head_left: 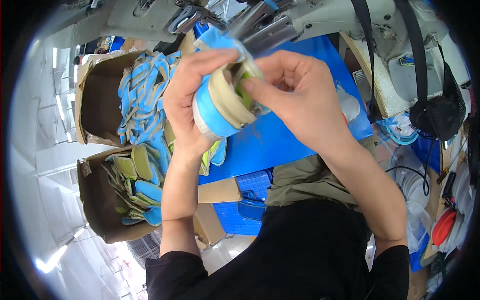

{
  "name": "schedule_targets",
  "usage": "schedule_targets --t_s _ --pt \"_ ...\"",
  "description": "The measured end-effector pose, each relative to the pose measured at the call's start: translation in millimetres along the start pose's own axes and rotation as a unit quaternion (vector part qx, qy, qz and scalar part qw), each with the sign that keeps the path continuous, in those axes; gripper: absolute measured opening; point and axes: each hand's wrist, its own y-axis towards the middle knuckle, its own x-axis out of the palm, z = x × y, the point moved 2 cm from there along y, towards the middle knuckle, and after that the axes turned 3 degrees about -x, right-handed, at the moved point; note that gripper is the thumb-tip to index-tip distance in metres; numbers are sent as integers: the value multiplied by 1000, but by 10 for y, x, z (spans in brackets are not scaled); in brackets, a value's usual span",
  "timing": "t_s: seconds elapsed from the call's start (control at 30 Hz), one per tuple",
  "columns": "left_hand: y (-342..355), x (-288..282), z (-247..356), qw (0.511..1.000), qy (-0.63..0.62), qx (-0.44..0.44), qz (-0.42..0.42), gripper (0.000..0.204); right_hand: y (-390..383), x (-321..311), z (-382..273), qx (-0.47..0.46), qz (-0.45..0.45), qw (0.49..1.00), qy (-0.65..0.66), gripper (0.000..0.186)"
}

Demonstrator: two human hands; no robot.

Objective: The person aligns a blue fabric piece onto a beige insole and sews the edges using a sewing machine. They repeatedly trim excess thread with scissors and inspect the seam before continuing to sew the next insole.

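Observation:
My left hand [181,100] is wrapped round a curved fabric piece [212,107] with a bright blue band, a beige zipper-like strip and a lime green inner side. The piece is bent into a loop and held up in front of the sewing machine [265,27]. My right hand [305,92] is closed at the loop's right side, its thumb and fingers pinching the green and pale edge. Some of the fabric is blurred and hidden behind the fingers. Below the hands, more green and blue fabric pieces [218,152] lie at the table's left edge.
The blue table [290,145] spreads beneath my hands. At the left, one cardboard box [102,102] stands beside a heap of blue and beige strips [145,95]; a nearer box [97,200] holds green and blue rounded pieces [145,170]. Black straps [412,50] hang at the right.

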Motion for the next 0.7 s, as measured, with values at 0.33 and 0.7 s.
schedule_targets --t_s 0.33,0.7 --pt "-17 23 156 984 171 51 5 48 -7 -10 -12 30 2 999 -25 12" --pt "146 12 71 971 213 104 13 48 148 69 -84 64 16 997 -35 9"
